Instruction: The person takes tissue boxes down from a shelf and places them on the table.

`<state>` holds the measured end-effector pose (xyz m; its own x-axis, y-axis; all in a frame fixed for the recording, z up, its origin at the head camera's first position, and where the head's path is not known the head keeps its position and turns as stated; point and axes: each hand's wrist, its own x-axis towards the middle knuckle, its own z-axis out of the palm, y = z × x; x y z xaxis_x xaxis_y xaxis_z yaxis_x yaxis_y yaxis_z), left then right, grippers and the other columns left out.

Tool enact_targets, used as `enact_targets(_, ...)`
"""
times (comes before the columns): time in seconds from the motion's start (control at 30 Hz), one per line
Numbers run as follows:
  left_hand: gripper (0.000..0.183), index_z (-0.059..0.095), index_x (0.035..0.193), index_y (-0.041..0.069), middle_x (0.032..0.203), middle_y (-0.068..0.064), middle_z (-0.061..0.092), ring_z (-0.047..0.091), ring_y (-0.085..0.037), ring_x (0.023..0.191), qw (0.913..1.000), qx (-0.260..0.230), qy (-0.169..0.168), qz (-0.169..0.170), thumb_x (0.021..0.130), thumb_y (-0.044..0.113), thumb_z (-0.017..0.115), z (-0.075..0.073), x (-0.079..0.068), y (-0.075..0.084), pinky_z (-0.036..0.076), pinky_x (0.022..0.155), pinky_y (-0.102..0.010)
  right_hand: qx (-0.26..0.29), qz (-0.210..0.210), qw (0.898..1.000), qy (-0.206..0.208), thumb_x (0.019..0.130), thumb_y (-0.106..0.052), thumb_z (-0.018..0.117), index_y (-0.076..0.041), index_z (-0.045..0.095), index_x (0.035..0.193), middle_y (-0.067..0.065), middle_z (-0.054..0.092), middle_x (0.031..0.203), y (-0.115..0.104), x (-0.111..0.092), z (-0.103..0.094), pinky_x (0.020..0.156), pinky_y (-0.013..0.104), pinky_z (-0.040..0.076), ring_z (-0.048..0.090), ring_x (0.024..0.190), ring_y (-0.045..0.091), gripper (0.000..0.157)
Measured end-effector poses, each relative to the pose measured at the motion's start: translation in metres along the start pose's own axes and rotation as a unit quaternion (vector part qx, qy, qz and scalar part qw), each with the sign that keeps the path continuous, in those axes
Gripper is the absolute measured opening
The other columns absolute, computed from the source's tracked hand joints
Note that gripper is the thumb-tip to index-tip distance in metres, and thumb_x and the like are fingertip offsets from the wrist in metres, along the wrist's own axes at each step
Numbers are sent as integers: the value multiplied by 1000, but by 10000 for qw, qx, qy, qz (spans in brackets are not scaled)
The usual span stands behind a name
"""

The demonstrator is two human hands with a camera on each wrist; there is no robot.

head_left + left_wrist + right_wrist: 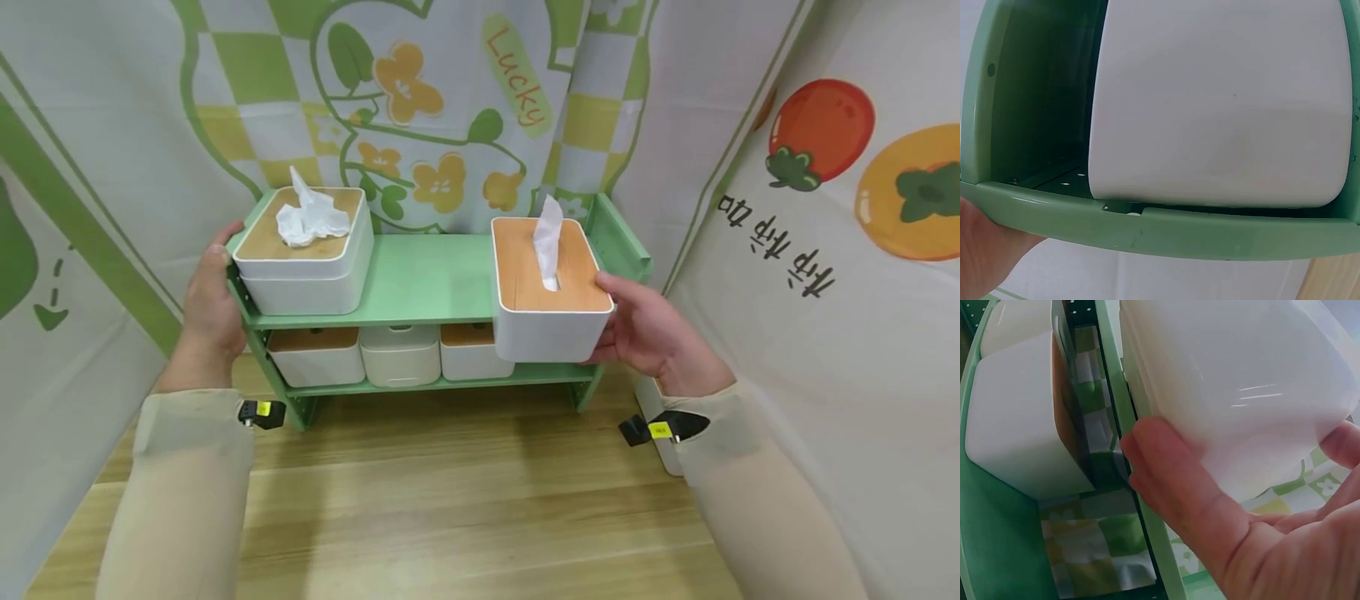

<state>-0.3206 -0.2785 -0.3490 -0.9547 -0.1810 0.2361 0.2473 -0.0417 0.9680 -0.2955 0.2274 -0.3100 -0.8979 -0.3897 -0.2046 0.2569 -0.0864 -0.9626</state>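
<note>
My right hand [648, 325] holds a white tissue box [551, 336] with a wood-look lid, thumb at the lid's corner and fingers spread under its side. A tissue stands up from the lid's slot. In the head view this box overlaps the right front of a green two-tier shelf [431, 275]. In the right wrist view, fingers [1175, 465] press against the box's glossy white side. My left hand [213, 304] grips the shelf's left end panel, beside another tissue box [300, 287] with a crumpled tissue on top. In the left wrist view only part of that hand [988, 253] shows, at the green rim.
On the lower tier stand a wood-lidded box [318, 367], a cream container [401, 358] and another wood-lidded box [472, 362]. A white box [656, 417] is on the wood floor [450, 492], partly hidden by my right wrist. Printed curtains [450, 100] hang behind and at both sides.
</note>
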Motion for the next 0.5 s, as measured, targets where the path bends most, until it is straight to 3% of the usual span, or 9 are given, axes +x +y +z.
enact_targets(0.17, 49, 38, 153, 38, 160, -6, 24, 32, -29, 135, 10000, 2, 60, -54, 106, 47, 27, -1, 1, -1, 33, 101, -40, -71, -76, 9996, 275, 101, -48, 49, -2, 23, 152, 18, 72, 102, 1, 1, 3, 75, 52, 56, 70, 90, 34, 74)
enact_targets(0.5, 49, 39, 152, 39, 160, -5, 23, 29, -29, 136, 9999, 99, 115, -15, 106, 47, 26, 1, 0, 1, 29, 107, -42, -56, -285, 9990, 336, 102, -45, 47, 2, 29, 149, 15, 73, 97, 5, -5, 7, 69, 49, 58, 72, 83, 31, 69)
